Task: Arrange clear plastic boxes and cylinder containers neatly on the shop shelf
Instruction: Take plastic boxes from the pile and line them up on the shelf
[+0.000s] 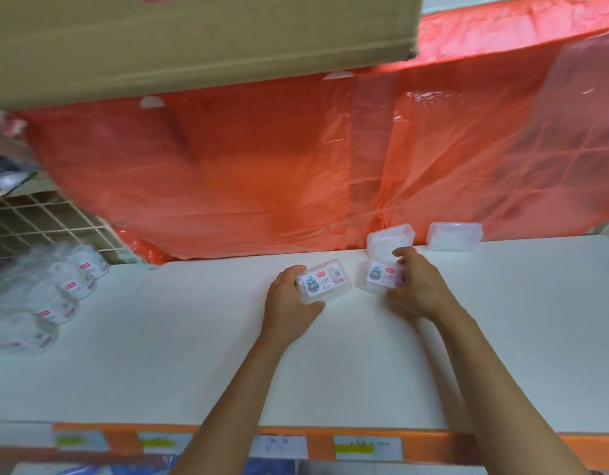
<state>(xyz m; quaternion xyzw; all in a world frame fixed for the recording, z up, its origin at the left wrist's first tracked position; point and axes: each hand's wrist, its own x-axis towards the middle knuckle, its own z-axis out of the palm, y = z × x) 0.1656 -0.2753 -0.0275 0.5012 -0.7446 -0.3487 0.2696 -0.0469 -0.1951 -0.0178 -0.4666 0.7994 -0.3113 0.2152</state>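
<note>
My left hand grips a clear plastic box with a blue and pink label, flat on the white shelf. My right hand grips a second labelled clear box just to the right, its fingers curled over the top. Behind that one a third clear box leans tilted against the red sheet. A fourth clear box stands at the back right. Several clear cylinder containers with pink labels lie in a blurred row at the left of the shelf.
A red plastic sheet hangs along the back of the shelf. A cardboard carton overhangs at the top left. A wire grid sits at the left. Price tags line the orange front edge.
</note>
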